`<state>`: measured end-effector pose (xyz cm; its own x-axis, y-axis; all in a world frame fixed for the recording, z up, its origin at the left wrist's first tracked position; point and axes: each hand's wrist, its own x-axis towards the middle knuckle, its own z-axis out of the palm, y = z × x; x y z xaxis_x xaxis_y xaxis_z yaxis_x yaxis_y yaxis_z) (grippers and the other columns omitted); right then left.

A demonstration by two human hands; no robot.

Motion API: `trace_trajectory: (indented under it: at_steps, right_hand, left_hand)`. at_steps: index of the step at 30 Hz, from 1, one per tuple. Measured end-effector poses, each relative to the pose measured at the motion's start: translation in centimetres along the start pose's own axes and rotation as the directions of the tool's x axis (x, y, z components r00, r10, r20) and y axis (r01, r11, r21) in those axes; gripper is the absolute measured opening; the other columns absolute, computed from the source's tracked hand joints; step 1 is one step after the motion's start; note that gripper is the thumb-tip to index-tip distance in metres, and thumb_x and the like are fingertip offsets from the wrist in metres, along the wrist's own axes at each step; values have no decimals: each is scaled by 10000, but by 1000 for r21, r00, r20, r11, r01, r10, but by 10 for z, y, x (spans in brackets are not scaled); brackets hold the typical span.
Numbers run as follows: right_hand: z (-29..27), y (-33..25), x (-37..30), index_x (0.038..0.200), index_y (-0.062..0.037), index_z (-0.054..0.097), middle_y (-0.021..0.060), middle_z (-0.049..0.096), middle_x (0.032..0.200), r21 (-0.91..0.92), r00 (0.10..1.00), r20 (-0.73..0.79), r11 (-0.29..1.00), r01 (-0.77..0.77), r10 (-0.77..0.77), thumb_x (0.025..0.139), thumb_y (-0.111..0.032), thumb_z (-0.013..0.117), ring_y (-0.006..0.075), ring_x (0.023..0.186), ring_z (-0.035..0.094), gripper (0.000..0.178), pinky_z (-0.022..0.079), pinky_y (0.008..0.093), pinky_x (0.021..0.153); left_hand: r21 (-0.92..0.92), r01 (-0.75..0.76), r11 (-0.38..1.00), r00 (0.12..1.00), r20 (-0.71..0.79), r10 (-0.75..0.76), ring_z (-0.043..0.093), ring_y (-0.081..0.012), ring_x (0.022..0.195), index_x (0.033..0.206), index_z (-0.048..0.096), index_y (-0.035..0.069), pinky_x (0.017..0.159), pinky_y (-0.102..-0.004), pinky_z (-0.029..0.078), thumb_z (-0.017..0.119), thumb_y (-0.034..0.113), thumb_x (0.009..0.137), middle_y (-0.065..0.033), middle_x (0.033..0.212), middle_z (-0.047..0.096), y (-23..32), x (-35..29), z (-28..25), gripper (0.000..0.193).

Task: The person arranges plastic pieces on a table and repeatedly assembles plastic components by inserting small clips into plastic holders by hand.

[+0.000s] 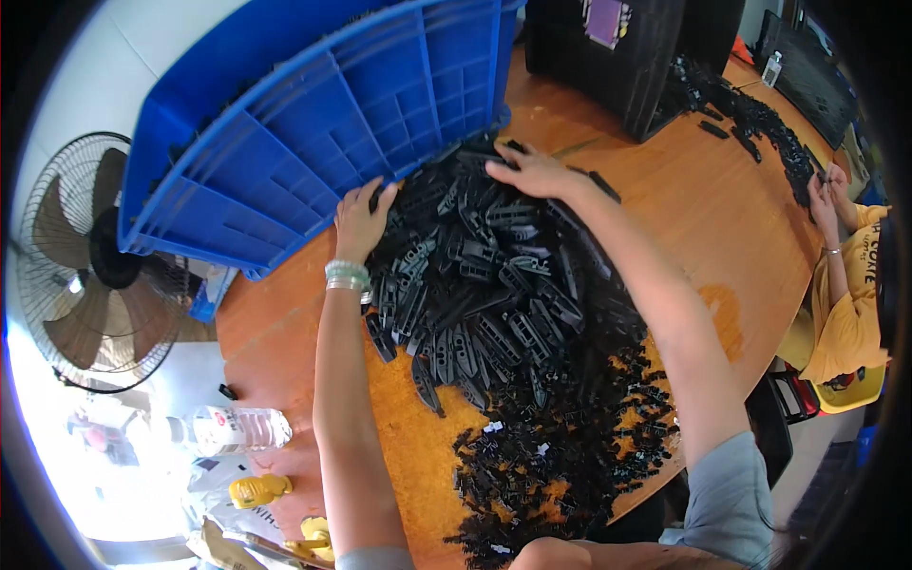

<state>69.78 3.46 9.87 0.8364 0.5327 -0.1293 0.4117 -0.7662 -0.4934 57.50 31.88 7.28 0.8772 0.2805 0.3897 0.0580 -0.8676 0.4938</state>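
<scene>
A heap of black plastic parts (484,275), long and curved with slots, lies on the wooden table before me. My left hand (361,223) rests at the heap's far left edge, fingers spread, their tips against or close to the blue crate (380,123). At the far right side of the heap is my right hand (534,174), its thumb and fingers apart and touching the topmost parts. Neither hand holds a part that I can see. Nearer to me, a scatter of tiny black pieces (532,475) covers the table, with a few small white bits among them.
A black crate (598,71) stands at the far right. Beyond it, a co-worker's hands (828,195) are at another row of black parts (760,119). Left are a fan (100,261), a clear plastic bottle (242,429) and a yellow object (258,490).
</scene>
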Motion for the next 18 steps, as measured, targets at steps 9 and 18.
trace_trajectory:
  at_steps: [9,18]
  right_hand:
    - [14,-68,-14,1473,-154,176,167,207,1501,18,944,268,981,193,-190,743,-818,358,318,1392,181,1003,187,408,1122]
    - [50,-162,-107,1456,-120,229,191,199,1496,-129,874,247,880,457,-418,855,-698,339,379,1391,131,842,95,526,1122]
  left_hand:
    - [154,6,988,997,80,-19,418,-352,1226,1096,672,162,1026,-452,324,589,594,798,-178,1325,457,4,-32,-11,531]
    - [64,39,997,999,5,-39,440,-321,1193,1086,665,118,1011,-445,316,642,509,781,-117,1237,515,-14,-121,-57,497]
